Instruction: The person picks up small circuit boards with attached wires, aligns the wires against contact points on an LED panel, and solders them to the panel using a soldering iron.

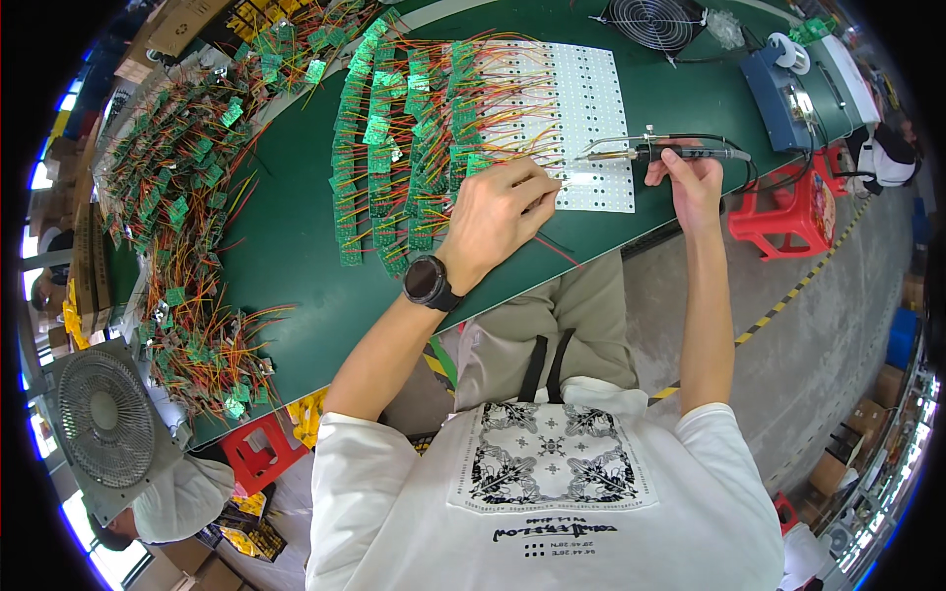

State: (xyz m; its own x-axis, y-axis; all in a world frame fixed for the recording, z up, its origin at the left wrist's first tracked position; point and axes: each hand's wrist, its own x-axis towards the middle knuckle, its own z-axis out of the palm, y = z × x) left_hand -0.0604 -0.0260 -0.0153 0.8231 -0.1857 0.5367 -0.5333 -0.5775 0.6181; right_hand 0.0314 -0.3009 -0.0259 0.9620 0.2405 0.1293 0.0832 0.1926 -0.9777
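Note:
My right hand (690, 182) grips a soldering iron (645, 153) with a thin feed tube along its top. The iron's tip points left over a white board (596, 108) with rows of dark dots. My left hand (498, 212), with a black watch on its wrist, is closed in a pinch at the board's near part, just left of the tip. What its fingertips hold is too small to make out. Rows of small green circuit boards (377, 133) with red and yellow wires lie left of the white board, some wires reaching across it.
A large heap of wired circuit boards (177, 187) runs along the left of the green table (296, 217). At the far right stand a blue soldering station (774, 103) and a round black fan guard (655, 22). Red stools (783, 217) and a grey fan (103, 419) stand beside the table.

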